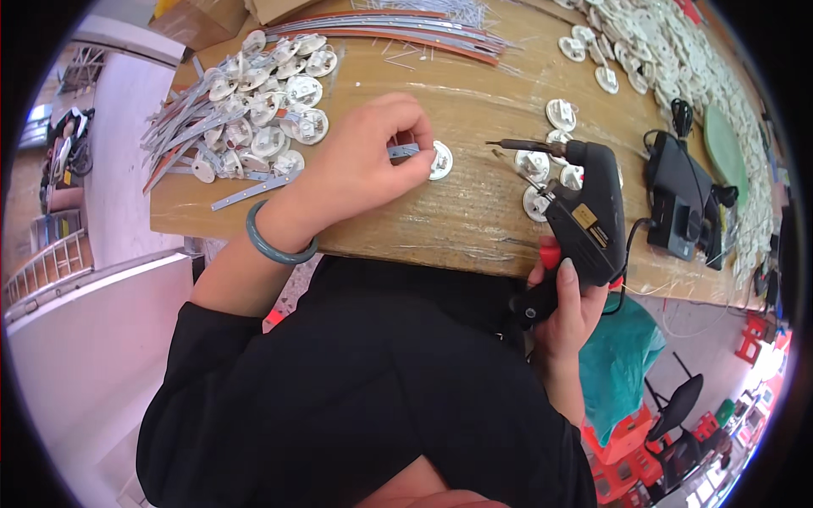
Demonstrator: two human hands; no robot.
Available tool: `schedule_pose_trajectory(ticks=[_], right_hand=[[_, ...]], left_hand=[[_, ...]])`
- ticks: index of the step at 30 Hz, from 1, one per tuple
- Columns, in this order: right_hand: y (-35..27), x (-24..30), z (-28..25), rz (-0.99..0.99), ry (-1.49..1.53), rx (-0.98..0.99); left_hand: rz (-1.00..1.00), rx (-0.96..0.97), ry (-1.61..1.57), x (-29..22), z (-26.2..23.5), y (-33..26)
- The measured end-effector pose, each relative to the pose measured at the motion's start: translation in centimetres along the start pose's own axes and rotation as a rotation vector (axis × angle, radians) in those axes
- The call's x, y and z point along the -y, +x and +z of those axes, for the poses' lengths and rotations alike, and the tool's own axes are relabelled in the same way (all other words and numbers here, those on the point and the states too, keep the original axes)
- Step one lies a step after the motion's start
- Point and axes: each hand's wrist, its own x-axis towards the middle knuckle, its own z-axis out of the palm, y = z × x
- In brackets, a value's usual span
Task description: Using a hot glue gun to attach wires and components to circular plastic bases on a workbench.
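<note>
My left hand (377,148), with a bracelet (273,241) on its wrist, is closed in a pinch near the middle of the table. Between its fingers shows a grey strip (404,151) with small dots, like an LED strip. Its fingertips meet the edge of a round white disc (443,161); whether they grip the disc too is hard to see. My right hand (572,313) is wrapped round the handle of a black soldering gun (593,216) with a red trigger (550,252). The gun's dark tip (506,142) points left, apart from the disc.
Several white discs (561,113) lie behind the gun. A heap of discs with strips (267,110) covers the table's left; bundled strips (389,25) lie at the back. More discs (660,51) pile up far right, near a black corded device (677,195).
</note>
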Motion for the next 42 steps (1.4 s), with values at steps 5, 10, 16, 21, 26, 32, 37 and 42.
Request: schedule_pose_trajectory(ticks=[5, 10, 16, 21, 26, 32, 37, 42], right_hand=[[-0.4, 0.1, 0.2, 0.044, -0.043, 0.03], [-0.5, -0.4, 0.2, 0.065, -0.114, 0.034], [0.2, -0.2, 0.1, 0.035, 0.03, 0.023], [-0.3, -0.3, -0.2, 0.021, 0.058, 0.024], [-0.3, -1.0, -0.5, -0.037, 0.03, 0.042], [-0.1, -0.7, 0.0, -0.022, 0.078, 0.0], [-0.1, -0.6, 0.3, -0.024, 0.07, -0.019], [-0.2, -1.1, 0.1, -0.042, 0.051, -0.016]], left_hand=[[-0.025, 0.061, 0.038, -0.4, -0.2, 0.7], [0.137, 0.149, 0.087, -0.1, -0.4, 1.1], [0.237, 0.058, 0.33, -0.7, 0.6, 0.9], [0.061, 0.005, 0.208, -0.9, 1.4, 0.6], [0.042, -0.021, 0.099, -0.1, 1.8, 0.8], [-0.022, -0.021, 0.03, -0.1, 0.6, 0.3], [-0.01, -0.031, -0.02, 0.4, 0.4, -0.3], [0.094, -0.008, -0.055, 0.2, 0.1, -0.7]])
